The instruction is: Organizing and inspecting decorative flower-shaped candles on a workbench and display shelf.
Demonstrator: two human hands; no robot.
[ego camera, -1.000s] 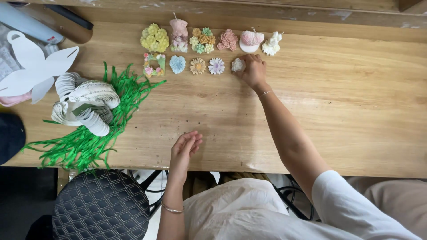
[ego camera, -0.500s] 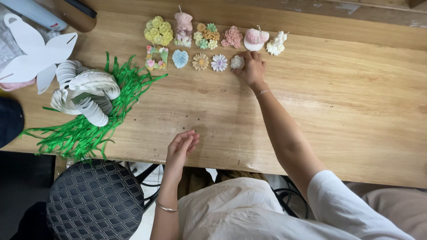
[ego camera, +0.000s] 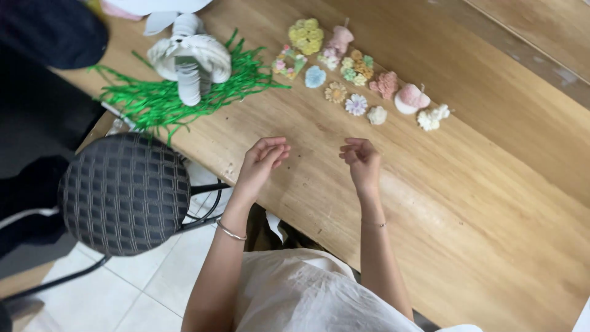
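Flower candles (ego camera: 357,104) in rows on wood table (ego camera: 491,203); both hands' fingers loosely curled, empty; tiled floor.

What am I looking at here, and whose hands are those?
The picture comes from a camera worn on a person's head, looking down, so you see that person's own two arms. The left hand and the right hand hover above a wooden table, fingers loosely curled. Neither holds anything. Farther back on the table lie little pastel pieces shaped like flowers: a yellow one, a blue one, a white one and several more. Beside them sits a white ribbed paper shape on shredded green paper. A dark round stool stands next to the table.
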